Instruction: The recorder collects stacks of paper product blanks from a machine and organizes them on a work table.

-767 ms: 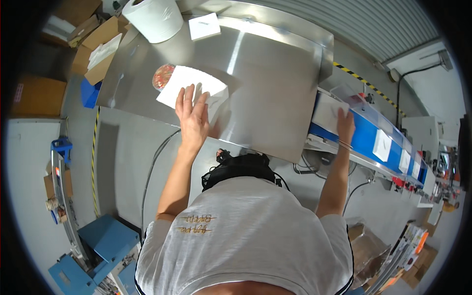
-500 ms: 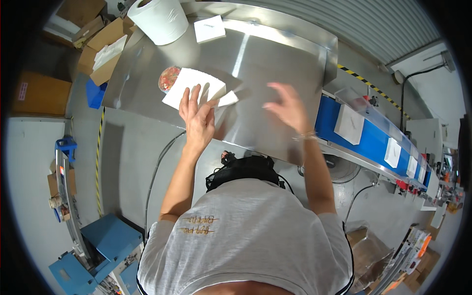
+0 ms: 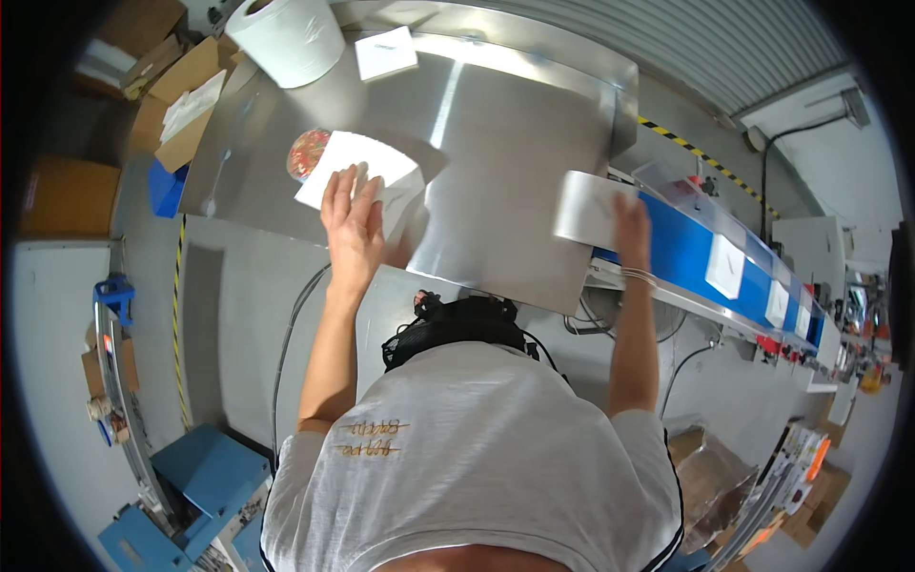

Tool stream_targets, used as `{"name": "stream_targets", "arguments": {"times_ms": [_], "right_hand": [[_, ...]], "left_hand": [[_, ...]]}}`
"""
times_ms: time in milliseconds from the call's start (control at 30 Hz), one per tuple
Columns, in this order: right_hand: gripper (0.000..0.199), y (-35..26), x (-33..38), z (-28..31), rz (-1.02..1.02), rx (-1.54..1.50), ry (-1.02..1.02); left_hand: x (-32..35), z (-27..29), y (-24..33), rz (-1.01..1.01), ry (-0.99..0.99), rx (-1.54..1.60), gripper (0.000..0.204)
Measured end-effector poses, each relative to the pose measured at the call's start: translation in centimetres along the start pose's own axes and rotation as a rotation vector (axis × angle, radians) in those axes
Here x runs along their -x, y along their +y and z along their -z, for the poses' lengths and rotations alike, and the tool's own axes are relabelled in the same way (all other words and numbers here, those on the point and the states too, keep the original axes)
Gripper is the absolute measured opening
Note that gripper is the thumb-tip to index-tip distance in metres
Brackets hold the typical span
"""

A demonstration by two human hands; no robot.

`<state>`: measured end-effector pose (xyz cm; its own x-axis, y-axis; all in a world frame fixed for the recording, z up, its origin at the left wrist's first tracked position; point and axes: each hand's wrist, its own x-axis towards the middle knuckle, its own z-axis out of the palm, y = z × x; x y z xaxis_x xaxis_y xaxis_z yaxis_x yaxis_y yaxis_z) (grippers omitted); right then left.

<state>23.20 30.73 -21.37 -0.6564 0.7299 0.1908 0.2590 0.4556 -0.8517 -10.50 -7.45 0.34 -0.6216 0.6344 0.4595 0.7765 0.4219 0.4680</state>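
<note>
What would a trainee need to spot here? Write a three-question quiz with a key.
1. True or false: the left hand lies on a stack of white sheets on the steel table.
2. What does the right hand hold? A) a paper roll B) a white packet C) a cardboard box
3. Fill in: small white packets ride on the ____ conveyor belt.

Key: 1 true. 2 B, the packet, at the table's edge by the belt. 3 blue.
</note>
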Motion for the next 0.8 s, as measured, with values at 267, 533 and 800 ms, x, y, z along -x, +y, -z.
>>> {"name": "stream_targets", "arguments": {"times_ms": [267,533,800], "right_hand": [[0.059,-17.4,-2.6,-1.5,0.016,0.647,0.309],[0.044,-27.7,-5.4,-21.0,0.564,0.019,-0.330],[0.032,-19.2,-2.0,-11.6,-0.275,-0.497,0.002]], "left_hand": [[1.0,0.3,-0.4,-0.014,0.025,0.014,0.029],[0.3,0.5,-0.7,-0.068,-0.036,0.015,0.037],[0.3,1.3,-2.6,0.003,-0.027,-0.104,0.035]]}}
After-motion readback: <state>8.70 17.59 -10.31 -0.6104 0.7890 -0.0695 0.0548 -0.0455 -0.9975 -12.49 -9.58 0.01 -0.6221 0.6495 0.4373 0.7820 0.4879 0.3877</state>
